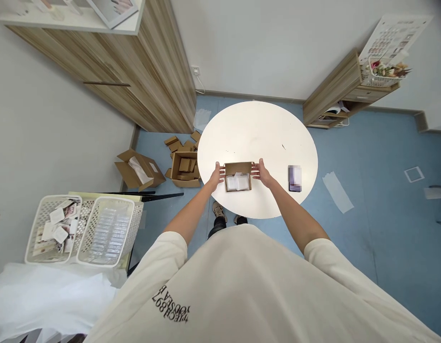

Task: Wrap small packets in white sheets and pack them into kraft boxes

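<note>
A small brown cardboard box [239, 168] sits on the round white table with its lid raised at the back. Inside it lie clear plastic-wrapped items [241, 181]; their exact kind is too small to make out. At the box's left end is my left hand [215, 176], thumb up and fingers stretched apart toward the side. My right hand [262, 173] mirrors it at the right end, its spread fingertips beside the lid. Whether the fingertips press on the cardboard or only stand close, I cannot tell. Neither hand is wrapped around anything.
The round table [256, 128] also bears a phone-like object [295, 178] at right. Left on the floor are an open carton of small boxes [185, 170] and another open carton [139, 170]. White baskets [105, 231] stand lower left. A wooden cabinet [163, 71] rises behind.
</note>
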{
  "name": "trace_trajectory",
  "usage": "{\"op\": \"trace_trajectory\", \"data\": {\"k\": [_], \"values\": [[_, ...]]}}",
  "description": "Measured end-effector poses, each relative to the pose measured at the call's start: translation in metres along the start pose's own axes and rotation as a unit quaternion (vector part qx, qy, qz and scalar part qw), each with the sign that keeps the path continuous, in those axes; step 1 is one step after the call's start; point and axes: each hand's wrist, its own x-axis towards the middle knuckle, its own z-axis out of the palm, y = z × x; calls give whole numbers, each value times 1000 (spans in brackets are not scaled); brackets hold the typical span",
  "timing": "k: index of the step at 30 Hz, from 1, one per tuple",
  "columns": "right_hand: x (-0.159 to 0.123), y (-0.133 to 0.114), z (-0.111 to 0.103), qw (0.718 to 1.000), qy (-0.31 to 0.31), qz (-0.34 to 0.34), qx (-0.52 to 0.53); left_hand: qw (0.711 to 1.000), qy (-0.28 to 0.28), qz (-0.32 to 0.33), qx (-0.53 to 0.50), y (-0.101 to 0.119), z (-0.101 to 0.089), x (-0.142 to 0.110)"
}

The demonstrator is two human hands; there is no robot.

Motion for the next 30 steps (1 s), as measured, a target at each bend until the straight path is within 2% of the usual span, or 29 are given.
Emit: {"op": "trace_trajectory", "data": {"k": [6,11,14,19,23,27,30], "values": [[-12,-1,-5,999,-22,-4,-31,999,-9,16,26,-1,-3,-3],[-17,-1,1,993,-10,-57,-105,990,17,93,109,-3,3,-4],[-17,6,4,988,0,-82,-129,983,35,132,125,-11,5,1],[-14,34,7,984,11,-84,-157,973,28,152,172,-36,4,7],[-12,64,14,974,52,-86,-202,949,47,164,264,-57,5,3],[-7,89,21,966,68,-98,-229,942,84,150,288,-74,12,3],[-3,100,26,947,91,-117,-284,938,104,134,303,-82,16,7]]}}
